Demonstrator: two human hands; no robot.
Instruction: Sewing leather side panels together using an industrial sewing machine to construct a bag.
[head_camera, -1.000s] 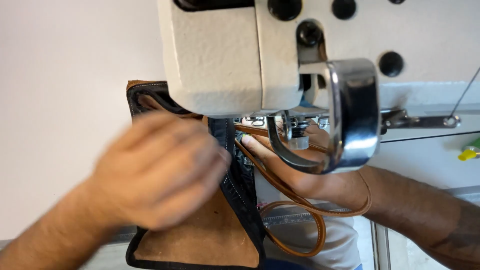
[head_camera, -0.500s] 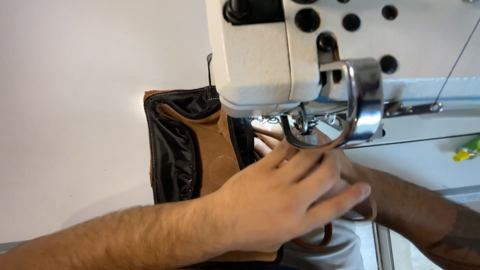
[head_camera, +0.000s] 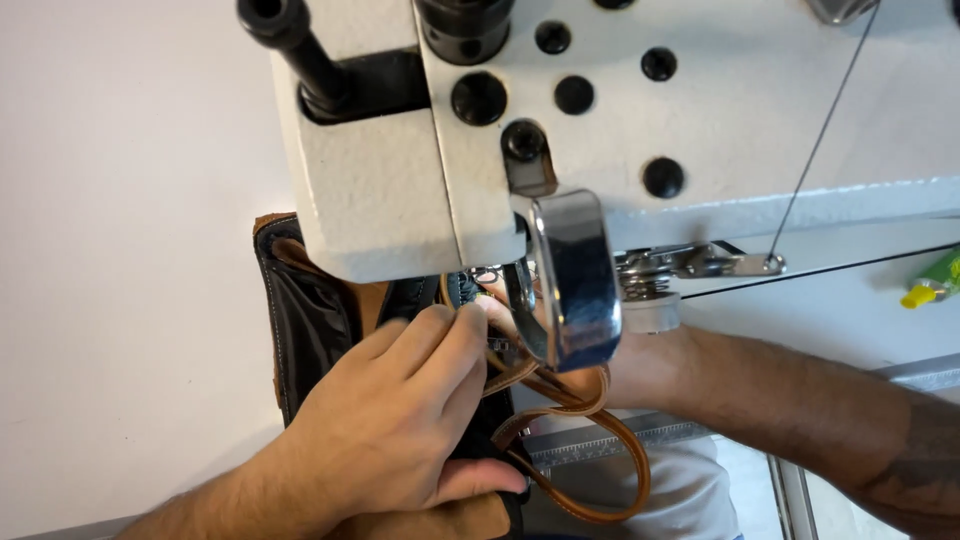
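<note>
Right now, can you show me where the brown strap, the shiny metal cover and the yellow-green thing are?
brown strap (head_camera: 610, 500): head view, on the bottom curve of its hanging loop.
shiny metal cover (head_camera: 572, 280): head view, on the middle of its curved face.
yellow-green thing (head_camera: 935, 280): head view, at the right edge, on its green body.

Left hand (head_camera: 400, 420) presses black-and-tan leather piece (head_camera: 310, 320) under sewing machine (head_camera: 560, 130).

Both forearms were bare, no sleeves in view. Left hand (head_camera: 400, 430) had no rings, no glove, short nails. Right hand (head_camera: 640, 365) was mostly hidden; its hairy forearm carried a dark tattoo near the frame edge. White shirt showed below.
</note>
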